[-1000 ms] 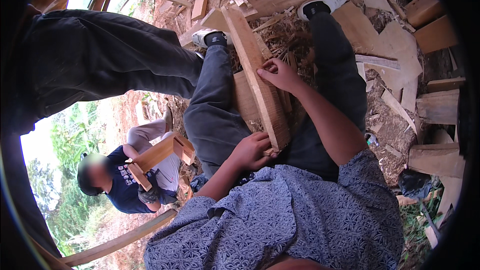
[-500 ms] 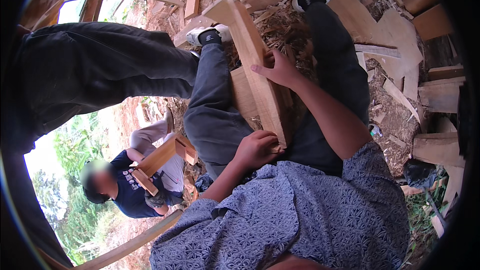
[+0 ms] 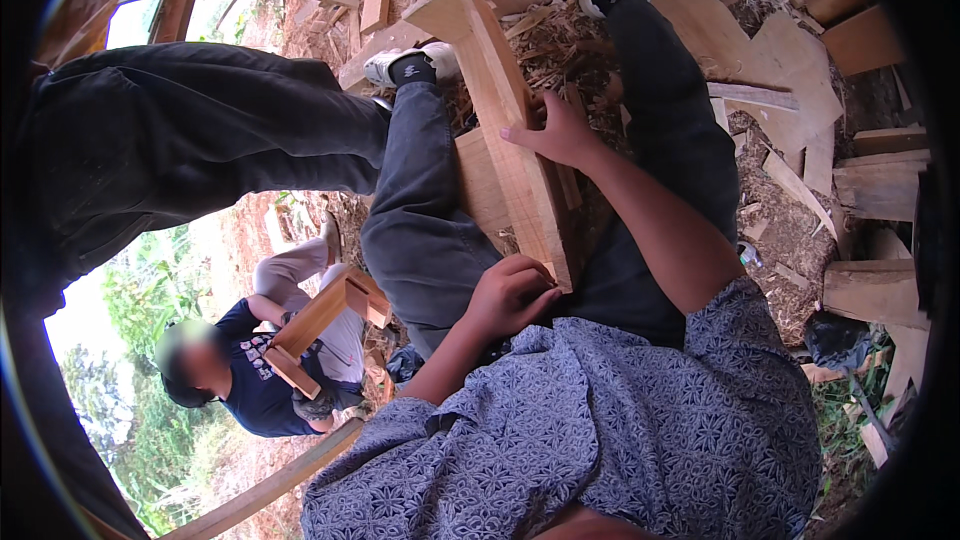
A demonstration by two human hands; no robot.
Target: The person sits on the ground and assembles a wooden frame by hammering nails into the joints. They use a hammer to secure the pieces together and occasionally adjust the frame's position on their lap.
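A pale wooden frame piece (image 3: 515,155), one long board with shorter boards joined to it, slants between my legs, its near end close to my lap. My right hand (image 3: 562,135) grips the long board partway along, thumb on its face and fingers at the right edge. At the near end my left hand (image 3: 508,298) is closed, fingers curled in beside the board's corner. Whatever is inside those fingers, if anything, is hidden.
On the left stands a person in dark trousers (image 3: 200,120). Farther off, another person (image 3: 265,370) in gloves holds a similar wooden frame (image 3: 315,325). Wood blocks (image 3: 875,290) are stacked at right; plywood scraps (image 3: 790,90) and shavings litter the ground.
My left hand's fingers have curled in and shifted slightly at the near end of the frame piece. My right hand keeps its hold, index finger a little more raised.
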